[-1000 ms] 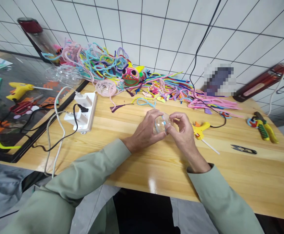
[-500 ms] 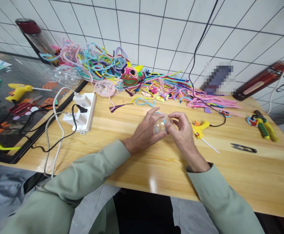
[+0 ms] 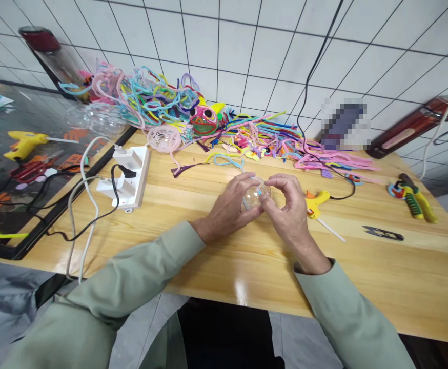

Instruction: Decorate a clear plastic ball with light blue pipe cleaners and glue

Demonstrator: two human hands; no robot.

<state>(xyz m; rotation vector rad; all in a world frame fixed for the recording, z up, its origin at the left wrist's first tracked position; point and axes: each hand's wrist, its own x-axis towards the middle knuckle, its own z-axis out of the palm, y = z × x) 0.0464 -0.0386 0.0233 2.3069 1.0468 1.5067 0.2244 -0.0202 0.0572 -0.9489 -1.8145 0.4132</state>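
Observation:
Between my two hands is a clear plastic ball (image 3: 252, 198) with a bit of light blue on it, held above the wooden table (image 3: 193, 205). My left hand (image 3: 229, 205) curls round its left side, thumb underneath. Gripping the right side, my right hand (image 3: 288, 207) has its thumb pressed on the ball and its index finger at the top edge. Just right of that hand lies a yellow glue gun (image 3: 316, 203) with a white glue stick. Beyond the ball a light blue pipe cleaner (image 3: 227, 160) rests on the wood.
A white power strip (image 3: 141, 177) with plugs and cables stands at left. Tangled pipe cleaners (image 3: 147, 100) pile along the wall, beside a decorated ball with eyes (image 3: 203, 119). Thread snips (image 3: 384, 233) and green-yellow pliers (image 3: 414, 200) lie at right. A red flask (image 3: 412, 128) leans behind.
Both hands keep hold of the clear ball in nearly the same place. The right fingers have shifted slightly, and the view has moved a little.

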